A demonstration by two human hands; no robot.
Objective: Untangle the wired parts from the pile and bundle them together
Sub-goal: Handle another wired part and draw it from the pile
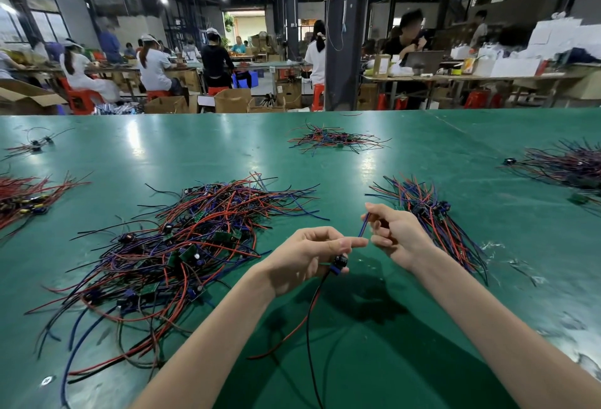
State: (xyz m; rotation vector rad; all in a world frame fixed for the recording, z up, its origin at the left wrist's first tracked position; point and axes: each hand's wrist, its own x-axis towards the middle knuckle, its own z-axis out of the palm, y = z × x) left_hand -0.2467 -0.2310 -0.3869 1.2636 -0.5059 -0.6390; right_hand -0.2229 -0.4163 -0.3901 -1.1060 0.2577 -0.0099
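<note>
A tangled pile (182, 246) of red, blue and black wires with small green circuit boards lies on the green table (374, 337), left of my hands. A sorted bundle (432, 216) of wired parts lies to the right, behind my right hand. My left hand (305, 259) grips one wired part (339, 264), a small blue and black component; its red and black wires hang down toward me. My right hand (395, 233) pinches the blue wire (363, 226) that rises from that part.
More wire heaps lie at the far centre (335, 140), the far right (569, 164), the left edge (22, 195) and the far left (35, 145). Beyond the table's far edge, several people sit at workbenches among cardboard boxes (232, 99). A dark pillar (346, 34) stands behind the table.
</note>
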